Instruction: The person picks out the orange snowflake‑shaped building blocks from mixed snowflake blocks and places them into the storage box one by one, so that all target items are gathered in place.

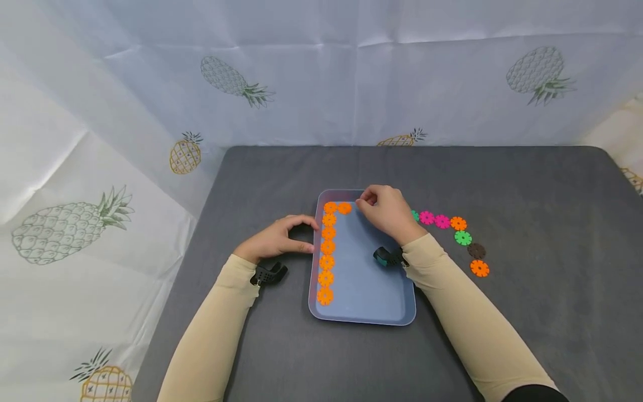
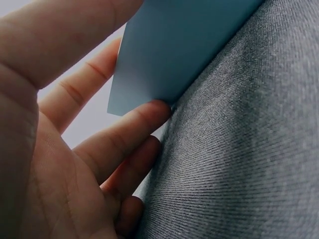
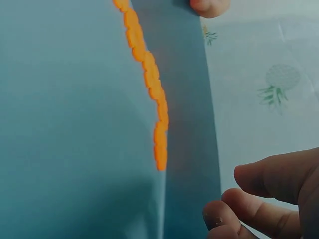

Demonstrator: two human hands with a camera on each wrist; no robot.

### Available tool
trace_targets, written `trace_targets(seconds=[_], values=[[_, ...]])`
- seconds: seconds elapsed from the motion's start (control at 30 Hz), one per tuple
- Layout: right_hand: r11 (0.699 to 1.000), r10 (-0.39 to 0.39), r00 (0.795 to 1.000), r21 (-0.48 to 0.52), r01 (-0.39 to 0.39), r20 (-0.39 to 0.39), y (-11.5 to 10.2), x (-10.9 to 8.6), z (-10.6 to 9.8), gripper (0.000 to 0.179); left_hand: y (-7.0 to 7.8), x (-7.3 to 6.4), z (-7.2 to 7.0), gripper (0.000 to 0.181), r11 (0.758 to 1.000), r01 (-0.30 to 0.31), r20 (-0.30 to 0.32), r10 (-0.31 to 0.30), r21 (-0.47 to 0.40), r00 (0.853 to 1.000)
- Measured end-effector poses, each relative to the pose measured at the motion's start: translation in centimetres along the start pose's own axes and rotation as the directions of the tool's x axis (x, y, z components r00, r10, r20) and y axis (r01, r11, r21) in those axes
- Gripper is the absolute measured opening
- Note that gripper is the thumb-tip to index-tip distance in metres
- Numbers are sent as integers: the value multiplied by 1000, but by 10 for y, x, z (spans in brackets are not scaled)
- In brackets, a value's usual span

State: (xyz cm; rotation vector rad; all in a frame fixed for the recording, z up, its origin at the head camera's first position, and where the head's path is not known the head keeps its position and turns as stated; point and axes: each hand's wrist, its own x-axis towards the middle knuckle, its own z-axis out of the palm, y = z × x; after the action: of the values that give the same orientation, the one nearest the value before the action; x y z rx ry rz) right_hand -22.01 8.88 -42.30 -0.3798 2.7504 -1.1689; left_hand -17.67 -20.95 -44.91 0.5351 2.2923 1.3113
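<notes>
A shallow blue-grey tray lies on the table, with several orange notched discs in a column along its left side. Another orange disc sits beside the column's top one. My left hand touches the tray's left edge, thumb and fingers spread apart. In the left wrist view its fingertips rest against the tray wall. Over the tray's top right part is my right hand, fingers bent. In the right wrist view, its thumb stands slightly apart from the bent fingers, with nothing visible between them.
Right of the tray, a curved line of loose discs lies on the grey table: pink, green, brown and orange. One green disc is partly hidden by the right hand. A pineapple-print cloth hangs behind.
</notes>
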Motion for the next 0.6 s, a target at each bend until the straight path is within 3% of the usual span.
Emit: trace_targets(seconds=[0.6], values=[[1000,13,1000,25,-14,24,-6,-19,-22,22,1,-1,2,41,1000,25,-10,-25,-17,1000]])
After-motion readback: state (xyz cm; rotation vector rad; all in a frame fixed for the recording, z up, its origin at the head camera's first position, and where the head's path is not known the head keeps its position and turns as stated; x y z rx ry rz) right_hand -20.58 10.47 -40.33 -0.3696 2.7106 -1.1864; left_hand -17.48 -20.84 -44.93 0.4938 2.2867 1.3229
